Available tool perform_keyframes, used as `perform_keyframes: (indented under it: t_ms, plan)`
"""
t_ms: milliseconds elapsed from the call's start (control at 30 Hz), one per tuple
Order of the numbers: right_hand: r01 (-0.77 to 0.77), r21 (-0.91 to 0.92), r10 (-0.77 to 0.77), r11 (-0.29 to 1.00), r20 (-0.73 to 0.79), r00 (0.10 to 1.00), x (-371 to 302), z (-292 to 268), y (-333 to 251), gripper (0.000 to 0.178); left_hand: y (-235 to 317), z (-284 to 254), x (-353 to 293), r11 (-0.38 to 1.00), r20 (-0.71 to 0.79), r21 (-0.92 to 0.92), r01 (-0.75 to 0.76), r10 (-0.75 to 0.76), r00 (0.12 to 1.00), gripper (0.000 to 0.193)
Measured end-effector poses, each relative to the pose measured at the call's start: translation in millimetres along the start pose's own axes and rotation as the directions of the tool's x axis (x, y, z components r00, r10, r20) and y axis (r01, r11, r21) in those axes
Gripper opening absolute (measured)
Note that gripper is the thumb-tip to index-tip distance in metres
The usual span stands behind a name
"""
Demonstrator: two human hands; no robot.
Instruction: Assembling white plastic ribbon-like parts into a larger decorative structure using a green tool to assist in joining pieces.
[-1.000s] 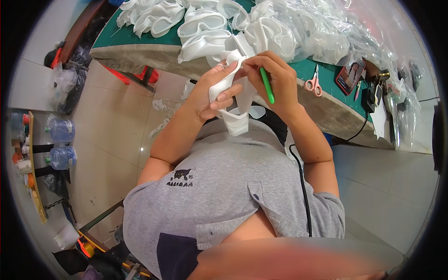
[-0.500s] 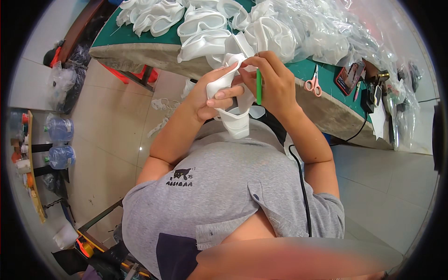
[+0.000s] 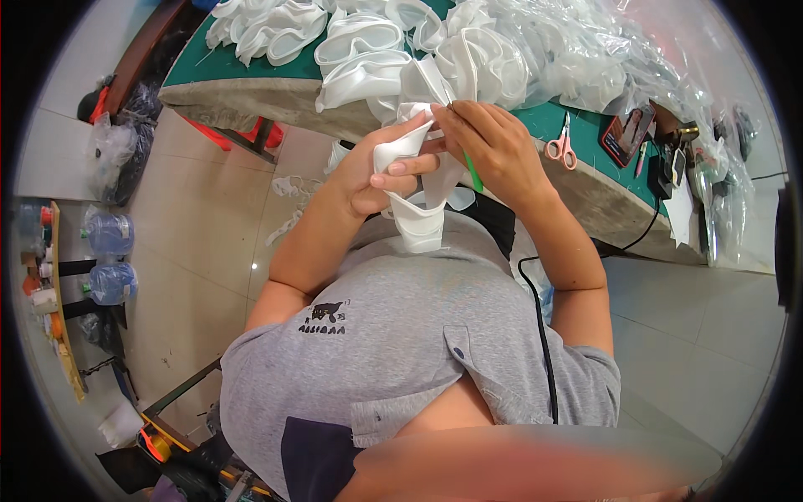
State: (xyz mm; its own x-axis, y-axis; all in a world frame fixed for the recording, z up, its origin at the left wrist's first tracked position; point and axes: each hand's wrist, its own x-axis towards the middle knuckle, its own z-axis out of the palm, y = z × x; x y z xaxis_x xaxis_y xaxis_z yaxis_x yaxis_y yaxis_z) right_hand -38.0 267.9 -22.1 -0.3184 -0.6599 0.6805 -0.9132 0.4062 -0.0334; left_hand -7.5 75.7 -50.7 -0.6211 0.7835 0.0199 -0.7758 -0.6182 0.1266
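My left hand is closed around a white padded, moulded fabric piece, its fingers wrapped across the front. The lower end of the piece hangs in a curved loop over my grey shirt. My right hand pinches a slim tool with a green handle right beside the upper edge of the piece. A thin tip shows above those fingers, while the handle sticks out below the palm. The exact kind of tool cannot be made out. More white moulded pieces lie just beyond my hands, on the table's edge.
On the green tabletop are pink-handled scissors, a phone, a pen and a heap of clear plastic bags. A black cable runs down my right side. White scraps lie on the floor.
My right hand has turned over the tool; its green handle now tilts down to the right rather than standing upright, and shows less. My left hand keeps its hold on the white piece.
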Motion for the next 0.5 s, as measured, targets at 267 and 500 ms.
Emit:
perform_keyframes:
  t_ms: [267,500]
  plan:
    - [-0.046,0.062,0.047,0.997,-0.008,0.999,-9,-17,-8,0.043,-7,6,2,0.947,-0.217,0.254,-0.197,0.254,0.942,0.029]
    - [-0.095,0.101,0.105,0.990,-0.097,0.990,-17,-47,-20,0.031,-4,5,5,0.856,-0.079,0.429,-0.288,0.353,0.932,0.027]
